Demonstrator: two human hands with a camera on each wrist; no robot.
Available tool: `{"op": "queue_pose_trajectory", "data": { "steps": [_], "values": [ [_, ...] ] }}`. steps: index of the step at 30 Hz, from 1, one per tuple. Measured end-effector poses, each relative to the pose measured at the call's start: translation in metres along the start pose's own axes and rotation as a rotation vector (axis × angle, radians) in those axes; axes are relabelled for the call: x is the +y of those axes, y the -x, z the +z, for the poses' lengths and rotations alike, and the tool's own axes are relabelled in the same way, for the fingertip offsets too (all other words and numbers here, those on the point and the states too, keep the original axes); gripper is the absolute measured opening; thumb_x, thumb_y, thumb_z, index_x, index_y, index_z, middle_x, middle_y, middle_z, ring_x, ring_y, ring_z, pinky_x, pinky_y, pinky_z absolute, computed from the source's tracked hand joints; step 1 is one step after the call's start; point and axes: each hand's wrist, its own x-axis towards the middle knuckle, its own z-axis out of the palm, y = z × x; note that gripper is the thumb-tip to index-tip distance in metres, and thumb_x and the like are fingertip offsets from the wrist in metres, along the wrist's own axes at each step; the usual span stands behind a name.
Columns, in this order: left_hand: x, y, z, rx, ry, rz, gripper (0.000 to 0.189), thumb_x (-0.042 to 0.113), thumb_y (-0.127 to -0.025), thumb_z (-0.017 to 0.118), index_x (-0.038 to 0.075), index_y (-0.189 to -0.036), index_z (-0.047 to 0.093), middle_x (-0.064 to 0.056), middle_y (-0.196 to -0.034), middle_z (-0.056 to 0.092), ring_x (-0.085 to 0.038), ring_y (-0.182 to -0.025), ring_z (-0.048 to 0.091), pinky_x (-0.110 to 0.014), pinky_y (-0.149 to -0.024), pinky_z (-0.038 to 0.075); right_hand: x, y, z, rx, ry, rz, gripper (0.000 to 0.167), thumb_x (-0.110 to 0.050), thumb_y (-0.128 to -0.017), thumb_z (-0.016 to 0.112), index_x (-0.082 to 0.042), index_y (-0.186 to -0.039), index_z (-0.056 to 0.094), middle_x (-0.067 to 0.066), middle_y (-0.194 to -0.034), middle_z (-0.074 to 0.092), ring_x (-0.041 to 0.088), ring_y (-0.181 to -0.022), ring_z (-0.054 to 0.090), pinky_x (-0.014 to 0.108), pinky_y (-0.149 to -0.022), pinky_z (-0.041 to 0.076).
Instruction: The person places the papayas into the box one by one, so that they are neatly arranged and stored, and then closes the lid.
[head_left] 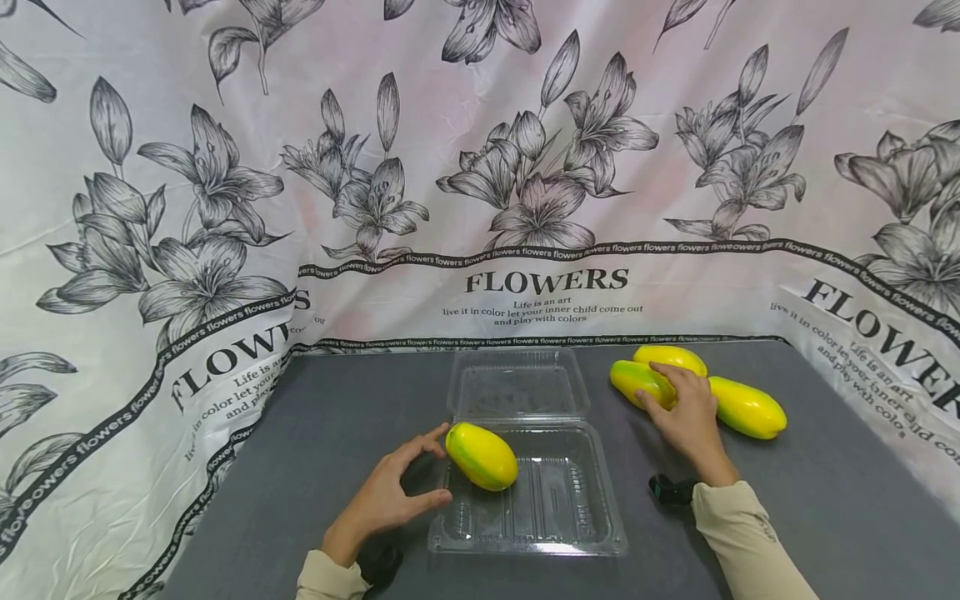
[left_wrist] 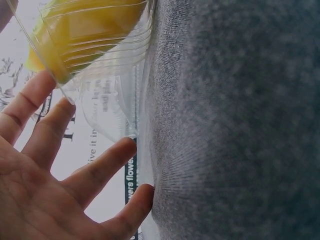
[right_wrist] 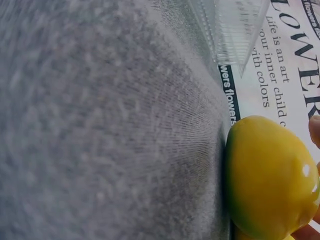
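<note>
A yellow-green papaya [head_left: 482, 457] lies in the left part of a clear plastic clamshell box [head_left: 558, 500] with its lid [head_left: 517, 383] folded back. My left hand [head_left: 386, 500] is beside that papaya, fingers spread and thumb apart from it; in the left wrist view, fingertips [left_wrist: 65, 107] are at the box's edge. On the right, my right hand [head_left: 686, 412] has thumb and fingers round another papaya [head_left: 637, 382], which rests on the table. The right wrist view shows this papaya [right_wrist: 272, 177] large, with parts of the fingers at the right edge.
Two more papayas, one behind [head_left: 671, 358] and one to the right [head_left: 748, 408], lie close to my right hand. The grey table [head_left: 322, 433] ends at a flower-printed cloth [head_left: 555, 304] at the back and sides.
</note>
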Motion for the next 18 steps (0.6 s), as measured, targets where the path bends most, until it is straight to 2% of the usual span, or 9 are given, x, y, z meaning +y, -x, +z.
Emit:
{"op": "queue_pose_trajectory", "data": {
  "steps": [11,18],
  "values": [
    [0.0007,0.0000,-0.0004,0.000,0.003,0.016,0.043,0.036,-0.083,0.084,0.025,-0.117,0.060,0.013,-0.161,0.042,-0.032,-0.149,0.041,-0.070,-0.116,0.031,0.0075,0.0024,0.0043,0.033,-0.015,-0.014,0.049,-0.011,-0.088,0.076,0.006,-0.132,0.061,0.034,-0.125,0.059,0.050,-0.113,0.050,0.065,-0.095,0.032],
    [0.0016,-0.0005,-0.0002,-0.009,0.003,0.005,0.043,0.036,-0.084,0.084,0.024,-0.117,0.060,0.013,-0.161,0.041,-0.032,-0.150,0.040,-0.070,-0.116,0.031,0.0105,0.0026,0.0024,-0.002,0.005,0.005,0.054,-0.009,-0.089,0.075,0.007,-0.137,0.056,0.036,-0.124,0.056,0.051,-0.112,0.048,0.061,-0.093,0.035]
  ]
}}
